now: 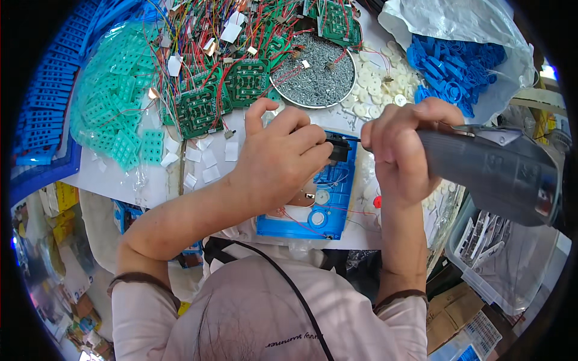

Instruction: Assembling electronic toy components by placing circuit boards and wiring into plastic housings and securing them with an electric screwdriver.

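Left hand comes in from lower left, forearm angled up across the counter, wrist bent, palm down over the top half of the blue plastic case. Its fingers are curled and pinched on a small black part at the case's upper edge; index finger sticks up a bit, thumb side hidden, so exact grip contact can't be seen. Right hand comes up from the lower edge, forearm near vertical, fist clenched around the grey electric screwdriver. Tool body runs off to the right, thin bit points left and meets the black part just beside the left fingertips. Both hands nearly touching over that part. The blue case lies flat on the counter right in front of the person, between the two forearms, open side up, with red wires, a round blue ring and a pale disc showing inside its lower half. Behind the hands: round metal tray of screws, pile of green circuit boards with red and yellow wires, white plastic discs just right of the tray, bag of blue plastic parts top right, bag of teal plastic grids left, small white paper squares near the left wrist.
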{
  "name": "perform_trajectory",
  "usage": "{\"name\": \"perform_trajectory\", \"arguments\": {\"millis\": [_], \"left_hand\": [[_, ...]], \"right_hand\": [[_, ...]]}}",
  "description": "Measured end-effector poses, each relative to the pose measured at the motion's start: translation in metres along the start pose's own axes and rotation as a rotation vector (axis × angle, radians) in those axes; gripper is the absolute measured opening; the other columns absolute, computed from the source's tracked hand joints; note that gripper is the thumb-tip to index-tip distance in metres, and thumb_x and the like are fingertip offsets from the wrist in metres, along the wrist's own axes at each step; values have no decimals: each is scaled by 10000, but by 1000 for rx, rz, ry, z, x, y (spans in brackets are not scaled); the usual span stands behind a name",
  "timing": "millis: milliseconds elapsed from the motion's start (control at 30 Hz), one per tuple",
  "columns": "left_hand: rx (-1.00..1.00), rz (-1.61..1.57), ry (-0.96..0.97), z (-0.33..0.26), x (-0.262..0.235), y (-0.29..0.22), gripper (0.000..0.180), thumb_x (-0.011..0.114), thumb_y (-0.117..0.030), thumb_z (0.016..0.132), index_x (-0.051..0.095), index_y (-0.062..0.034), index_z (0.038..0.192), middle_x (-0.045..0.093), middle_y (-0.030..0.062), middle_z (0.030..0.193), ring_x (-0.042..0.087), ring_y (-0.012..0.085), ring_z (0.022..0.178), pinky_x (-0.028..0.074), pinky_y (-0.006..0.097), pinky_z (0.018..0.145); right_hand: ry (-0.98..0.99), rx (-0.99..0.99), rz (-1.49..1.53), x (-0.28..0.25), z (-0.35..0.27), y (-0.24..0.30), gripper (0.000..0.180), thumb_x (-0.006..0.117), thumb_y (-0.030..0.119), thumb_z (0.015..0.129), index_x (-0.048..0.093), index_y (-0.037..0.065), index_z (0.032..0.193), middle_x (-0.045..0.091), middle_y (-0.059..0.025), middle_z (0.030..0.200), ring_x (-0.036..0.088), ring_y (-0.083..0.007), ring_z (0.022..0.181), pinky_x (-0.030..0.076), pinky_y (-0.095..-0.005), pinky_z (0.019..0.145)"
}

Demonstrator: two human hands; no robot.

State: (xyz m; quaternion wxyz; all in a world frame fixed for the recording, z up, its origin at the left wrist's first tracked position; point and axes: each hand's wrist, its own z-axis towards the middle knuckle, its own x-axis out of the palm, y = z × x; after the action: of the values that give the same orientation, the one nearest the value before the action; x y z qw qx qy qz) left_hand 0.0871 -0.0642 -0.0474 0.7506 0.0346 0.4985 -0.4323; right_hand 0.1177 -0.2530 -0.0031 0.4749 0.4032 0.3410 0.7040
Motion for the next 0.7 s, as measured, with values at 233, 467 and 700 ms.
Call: {"name": "perform_trajectory", "arguments": {"millis": [233,467,700], "left_hand": [[28,8,17,-2,0,2,294,801,-251,692,716,-122,943,617,-35,957,580,190,996,318,558,983],[-76,-88,91,2,6,8,438,832,-269,725,657,-119,1097,650,16,1097,585,259,1118,307,555,1063],[-86,-250,174,8,-72,4,589,849,-165,712,595,-61,1232,649,168,1257,626,381,1164,449,504,1069]], "right_hand": [[126,-6,-327,2,1,-10,213,612,-4,899,429,68,982,489,-60,620,471,-144,517,504,-355,532],[334,-1,-227,-19,10,-12,287,675,66,895,484,45,1108,490,-36,603,458,-137,507,479,-347,529],[309,41,209,-58,36,61,807,731,483,890,407,71,1503,587,-41,869,559,-179,799,485,-338,749]]}}
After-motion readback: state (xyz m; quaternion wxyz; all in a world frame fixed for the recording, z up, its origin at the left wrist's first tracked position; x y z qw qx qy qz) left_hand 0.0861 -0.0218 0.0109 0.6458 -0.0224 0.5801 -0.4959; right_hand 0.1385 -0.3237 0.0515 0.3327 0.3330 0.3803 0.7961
